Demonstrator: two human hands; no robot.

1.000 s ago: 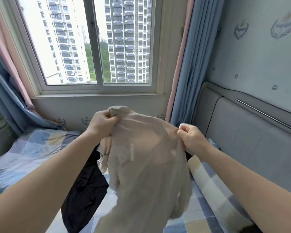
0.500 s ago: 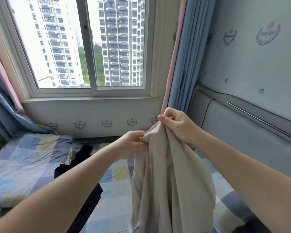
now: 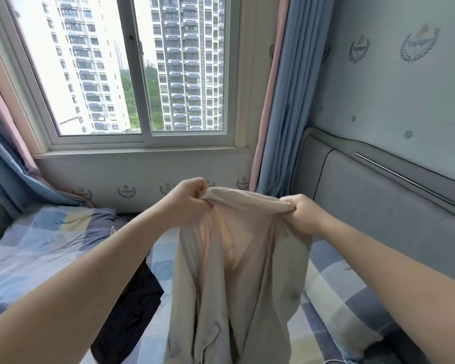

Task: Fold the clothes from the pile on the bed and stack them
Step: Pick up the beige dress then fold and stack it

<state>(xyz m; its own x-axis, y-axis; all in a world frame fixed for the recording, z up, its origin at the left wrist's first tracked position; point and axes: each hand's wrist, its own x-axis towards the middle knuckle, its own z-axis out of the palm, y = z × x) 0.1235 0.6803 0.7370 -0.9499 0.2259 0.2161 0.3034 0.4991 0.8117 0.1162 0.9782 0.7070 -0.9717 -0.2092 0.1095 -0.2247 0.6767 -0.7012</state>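
Both hands up in front of the window, holding a beige garment by its top edge. Left hand has fingers curled round bunched fabric at the upper left; right hand grips the upper right corner in a fist. Top edge stretched between them, rest hangs down w/ loose folds over the bed, lower end out of frame. Black garment lies crumpled on the checked bedsheet, left of the beige one. Grey padded headboard at right, blue curtain beside it
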